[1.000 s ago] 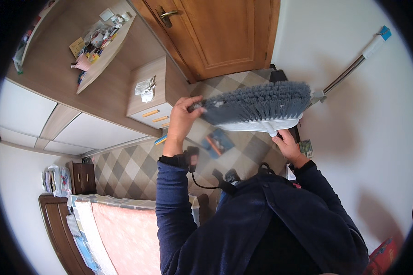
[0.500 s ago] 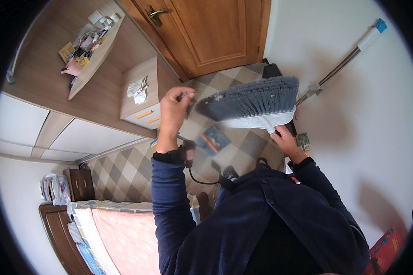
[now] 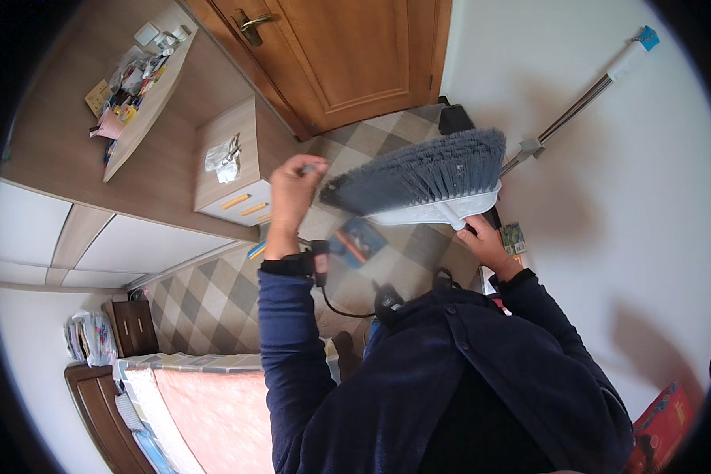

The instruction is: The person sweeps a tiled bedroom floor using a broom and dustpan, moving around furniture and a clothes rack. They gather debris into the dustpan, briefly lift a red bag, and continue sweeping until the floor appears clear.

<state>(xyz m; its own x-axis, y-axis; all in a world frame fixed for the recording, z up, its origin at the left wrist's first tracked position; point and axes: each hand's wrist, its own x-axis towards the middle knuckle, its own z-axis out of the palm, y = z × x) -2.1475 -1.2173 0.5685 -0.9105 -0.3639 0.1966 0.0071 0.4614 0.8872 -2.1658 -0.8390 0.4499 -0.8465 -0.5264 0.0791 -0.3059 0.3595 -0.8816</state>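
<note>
1. Checkered floor [image 3: 213, 292] below, wooden door [image 3: 347, 47] beyond; broom head [image 3: 419, 178] held up at chest height.
2. Right hand [image 3: 486, 241] grips the pale base, fingers closed.
3. Left hand [image 3: 292, 189] pinches something small off the bristle tips.
4. Best to hold the base steady and pluck outward along the bristles.
5. Compared with a second ago, the left hand has pulled off the bristles.

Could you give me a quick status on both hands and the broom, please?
Left hand pinching bristle tips. Right hand grips the broom at its head, bristles up. Nothing between them.
</note>
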